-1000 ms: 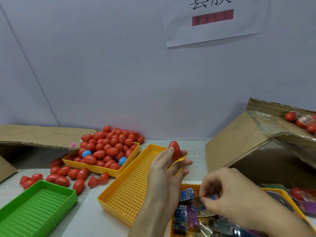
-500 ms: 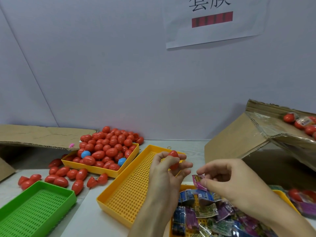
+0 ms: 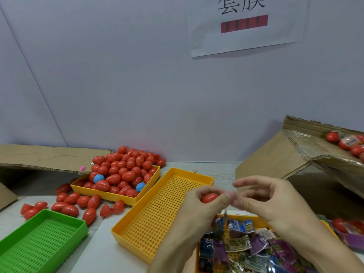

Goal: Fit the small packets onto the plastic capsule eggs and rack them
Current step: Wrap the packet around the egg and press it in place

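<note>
Green tray [image 3: 39, 239] is cut off at the tabletop's near-left corner. Red egg [image 3: 209, 198] is mostly hidden, gripped in the curled left hand [image 3: 199, 211] above the empty yellow tray [image 3: 165, 211]. Packet [image 3: 221, 223] is blurred, pinched by the right hand [image 3: 273, 203] fingertips beside the egg; fit cannot be told.

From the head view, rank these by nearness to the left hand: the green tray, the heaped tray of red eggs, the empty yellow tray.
1. empty yellow tray, right beside the left hand.
2. heaped tray of red eggs, farther back-left.
3. green tray, far left.
</note>
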Available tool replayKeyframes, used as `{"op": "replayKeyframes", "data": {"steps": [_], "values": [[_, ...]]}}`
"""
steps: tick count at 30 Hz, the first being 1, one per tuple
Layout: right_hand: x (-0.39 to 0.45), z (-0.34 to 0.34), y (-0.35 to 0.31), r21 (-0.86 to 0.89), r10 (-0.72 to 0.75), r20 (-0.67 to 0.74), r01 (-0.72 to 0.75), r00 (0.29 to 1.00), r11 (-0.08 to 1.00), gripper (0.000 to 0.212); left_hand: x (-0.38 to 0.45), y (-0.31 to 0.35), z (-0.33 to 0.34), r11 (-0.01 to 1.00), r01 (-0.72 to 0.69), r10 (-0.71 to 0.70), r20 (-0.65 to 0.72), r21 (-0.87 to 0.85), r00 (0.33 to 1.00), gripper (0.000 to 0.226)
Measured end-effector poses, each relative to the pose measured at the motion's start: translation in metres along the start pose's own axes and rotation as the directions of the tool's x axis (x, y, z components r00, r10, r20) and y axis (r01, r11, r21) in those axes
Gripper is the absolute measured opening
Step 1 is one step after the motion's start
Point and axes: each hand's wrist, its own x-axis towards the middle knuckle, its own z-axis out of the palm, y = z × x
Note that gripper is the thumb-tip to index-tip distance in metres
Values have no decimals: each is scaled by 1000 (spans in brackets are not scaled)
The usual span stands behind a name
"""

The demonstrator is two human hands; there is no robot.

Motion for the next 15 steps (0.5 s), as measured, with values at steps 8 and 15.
{"op": "replayKeyframes", "data": {"steps": [8, 15], "values": [[4, -6, 6, 314, 90, -84, -59, 992, 947, 34, -2, 2, 2, 991, -21, 13, 63, 135, 998, 11], [4, -2, 5, 344, 68, -59, -43, 996, 938, 34, -3, 7, 6, 990, -134, 136, -53, 36, 989, 24]]}}
